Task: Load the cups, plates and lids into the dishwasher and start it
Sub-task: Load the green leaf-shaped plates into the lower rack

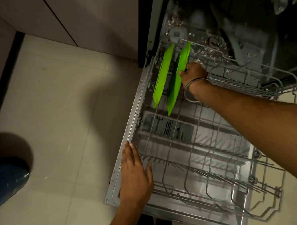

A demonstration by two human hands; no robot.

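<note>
Green plates stood on edge at the far left of the lower rack (217, 160). Right hand (193, 73) gripped the right plate (177, 77); the left plate (163, 74) stood beside it. Left hand (135, 175) lay flat, fingers straight, on the dishwasher door (123, 154).

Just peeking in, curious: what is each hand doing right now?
Left hand: open, resting flat on the dishwasher door edge.
Right hand: gripping the green plate standing in the lower rack.

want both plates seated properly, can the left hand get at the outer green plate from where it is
Probably yes: the left hand rests open on the door edge, and nothing stands between it and the outer green plate.
</note>
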